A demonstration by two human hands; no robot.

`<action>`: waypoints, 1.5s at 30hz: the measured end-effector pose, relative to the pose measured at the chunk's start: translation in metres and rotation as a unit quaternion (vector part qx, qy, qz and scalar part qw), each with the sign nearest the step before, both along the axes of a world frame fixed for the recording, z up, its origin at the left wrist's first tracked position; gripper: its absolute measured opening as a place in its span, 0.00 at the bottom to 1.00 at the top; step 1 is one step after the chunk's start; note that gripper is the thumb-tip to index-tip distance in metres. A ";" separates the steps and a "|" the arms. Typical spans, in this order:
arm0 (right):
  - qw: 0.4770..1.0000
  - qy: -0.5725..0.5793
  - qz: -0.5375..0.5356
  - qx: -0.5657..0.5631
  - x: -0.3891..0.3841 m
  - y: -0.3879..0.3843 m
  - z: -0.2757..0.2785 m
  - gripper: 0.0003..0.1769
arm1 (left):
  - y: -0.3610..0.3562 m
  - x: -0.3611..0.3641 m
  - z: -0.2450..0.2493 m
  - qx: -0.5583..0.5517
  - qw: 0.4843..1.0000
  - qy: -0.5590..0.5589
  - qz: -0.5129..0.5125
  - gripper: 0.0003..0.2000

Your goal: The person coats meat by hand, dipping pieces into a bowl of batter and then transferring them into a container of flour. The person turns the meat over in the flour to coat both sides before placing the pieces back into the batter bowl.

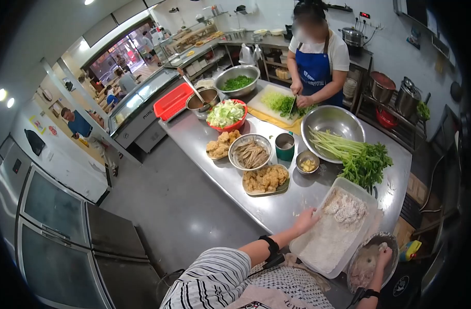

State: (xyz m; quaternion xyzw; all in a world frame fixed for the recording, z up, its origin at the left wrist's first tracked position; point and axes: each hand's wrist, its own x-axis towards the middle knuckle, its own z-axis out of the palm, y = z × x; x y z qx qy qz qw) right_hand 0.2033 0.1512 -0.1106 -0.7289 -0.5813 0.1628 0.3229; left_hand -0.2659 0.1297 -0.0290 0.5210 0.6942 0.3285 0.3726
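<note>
Flour (328,239) fills the white tray (318,260) at the near edge of the steel table (276,203). Our left hand (305,220) rests open on its rim. Our right hand (384,253) dips into the metal bowl (350,269), grip unclear. We should steady the tray and drain each piece first.

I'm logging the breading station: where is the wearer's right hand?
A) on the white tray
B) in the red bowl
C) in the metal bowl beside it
C: the right hand sits in the metal bowl, the left hand on the white tray's rim.
</note>
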 end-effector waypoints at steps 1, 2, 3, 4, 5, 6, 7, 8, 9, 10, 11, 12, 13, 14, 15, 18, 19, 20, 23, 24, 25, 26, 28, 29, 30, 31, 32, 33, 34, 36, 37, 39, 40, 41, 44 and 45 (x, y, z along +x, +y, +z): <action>0.992 -0.064 0.021 0.104 -0.014 -0.004 0.001 0.02 | 0.001 0.000 -0.001 0.005 1.000 0.001 0.000 0.19; 0.969 -0.129 0.040 0.207 -0.031 -0.011 0.007 0.02 | 0.000 -0.001 -0.001 0.003 1.000 0.006 -0.004 0.20; 0.968 -0.129 0.040 0.210 -0.047 -0.017 0.005 0.02 | 0.000 0.000 -0.002 0.000 1.000 0.012 -0.008 0.21; 0.988 0.043 0.030 0.144 -0.065 -0.023 -0.005 0.01 | 0.000 0.000 -0.002 0.003 1.000 0.012 -0.007 0.21; 0.974 0.213 0.021 0.073 -0.076 -0.027 -0.011 0.01 | 0.001 0.000 -0.003 -0.004 1.000 0.005 -0.012 0.21; 0.973 0.215 0.025 0.075 -0.077 -0.028 -0.012 0.01 | 0.001 -0.002 -0.002 -0.011 1.000 -0.001 -0.016 0.22; 0.995 0.043 0.085 0.004 -0.076 -0.030 -0.012 0.03 | 0.000 -0.002 -0.002 -0.009 1.000 0.001 -0.011 0.22; 0.979 -0.132 0.142 -0.064 -0.078 -0.031 -0.012 0.05 | 0.000 -0.001 -0.002 -0.007 1.000 -0.004 -0.006 0.22; 0.989 0.050 0.111 -0.079 -0.079 -0.030 -0.014 0.10 | -0.001 -0.001 -0.004 -0.007 1.000 -0.010 -0.001 0.21; 0.989 0.051 0.115 -0.078 -0.078 -0.028 -0.015 0.10 | -0.001 -0.001 -0.006 -0.006 1.000 -0.009 0.003 0.21; 0.958 0.259 0.064 -0.106 -0.071 -0.027 -0.013 0.10 | 0.000 0.000 -0.009 0.006 1.000 -0.008 0.003 0.21; 0.881 0.455 0.009 -0.129 -0.070 -0.029 0.001 0.11 | 0.001 0.000 -0.011 0.017 1.000 -0.007 0.003 0.21; 0.853 0.497 -0.004 -0.161 -0.078 -0.035 0.038 0.10 | 0.001 0.000 -0.008 0.019 1.000 -0.007 0.005 0.21; 0.853 0.497 -0.002 -0.161 -0.084 -0.040 0.061 0.10 | 0.000 0.000 -0.003 0.002 1.000 -0.011 0.001 0.20; 0.832 0.532 -0.041 -0.151 -0.089 -0.045 0.079 0.11 | 0.000 0.000 0.001 -0.014 1.000 -0.015 -0.005 0.20; 0.824 0.550 -0.036 -0.131 -0.016 -0.047 -0.010 0.10 | -0.001 0.000 0.004 -0.009 1.000 -0.017 -0.012 0.20; 0.927 0.350 0.037 -0.126 -0.003 -0.055 -0.014 0.10 | -0.002 0.000 0.006 -0.008 1.000 -0.018 -0.011 0.20; 0.979 0.132 0.110 -0.113 0.008 -0.059 -0.021 0.09 | -0.003 0.000 0.011 -0.017 1.000 -0.017 -0.010 0.20; 0.936 0.317 -0.016 -0.155 0.042 -0.032 -0.066 0.09 | 0.000 -0.002 0.007 -0.014 1.000 -0.011 -0.001 0.21; 0.936 0.316 -0.013 -0.157 0.040 -0.031 -0.057 0.09 | 0.000 -0.001 0.001 -0.007 1.000 -0.006 0.000 0.21; 0.962 0.249 0.012 -0.111 0.042 -0.031 -0.046 0.09 | 0.000 0.000 -0.004 -0.007 1.000 -0.006 0.002 0.21; 0.981 0.180 0.036 -0.064 0.032 -0.034 -0.021 0.09 | 0.001 0.000 -0.009 0.002 1.000 -0.006 0.002 0.21; 0.978 0.166 0.124 0.032 -0.027 -0.051 0.065 0.09 | 0.002 0.001 -0.010 0.013 1.000 -0.006 0.002 0.22; 0.958 0.150 0.209 0.127 -0.111 -0.084 0.144 0.09 | 0.001 0.001 -0.006 0.008 1.000 -0.008 0.002 0.22; 0.958 0.150 0.210 0.128 -0.096 -0.083 0.118 0.09 | 0.001 0.000 -0.004 0.004 1.000 -0.010 0.003 0.22; 0.974 -0.012 0.223 0.049 -0.075 -0.084 0.076 0.10 | 0.001 0.000 -0.004 0.004 1.000 -0.010 0.004 0.22; 0.958 -0.174 0.227 -0.032 -0.063 -0.085 0.044 0.10 | 0.001 0.000 -0.005 0.002 1.000 -0.007 0.005 0.22; 0.958 -0.175 0.226 -0.032 -0.064 -0.086 0.033 0.10 | 0.001 0.001 -0.006 0.000 1.000 -0.006 0.005 0.21; 0.952 -0.140 0.254 -0.102 -0.063 -0.088 0.024 0.10 | 0.001 0.002 -0.007 -0.001 1.000 -0.007 0.005 0.21; 0.939 -0.103 0.278 -0.173 -0.064 -0.081 0.007 0.10 | 0.003 0.002 -0.008 -0.033 0.999 -0.019 -0.001 0.23; 0.966 -0.044 0.195 -0.166 -0.059 -0.075 -0.001 0.11 | 0.004 0.002 -0.012 -0.034 0.999 -0.010 0.016 0.23; 0.943 0.234 0.166 -0.165 -0.077 -0.078 0.058 0.10 | 0.003 0.003 -0.028 -0.027 0.999 0.014 0.024 0.26; 0.943 0.236 0.156 -0.175 -0.088 -0.073 0.090 0.10 | 0.004 -0.004 -0.020 -0.052 0.997 0.046 -0.037 0.27; 0.947 0.252 0.133 -0.147 -0.100 -0.072 0.123 0.10 | 0.004 -0.003 -0.017 -0.077 0.996 0.036 -0.017 0.27; 0.952 0.222 0.161 -0.137 -0.102 -0.057 0.173 0.10 | 0.004 -0.003 -0.009 -0.068 0.997 0.039 -0.009 0.28; 0.945 0.251 0.168 -0.127 -0.112 -0.055 0.188 0.09 | 0.001 -0.001 -0.010 -0.027 0.999 0.043 0.006 0.28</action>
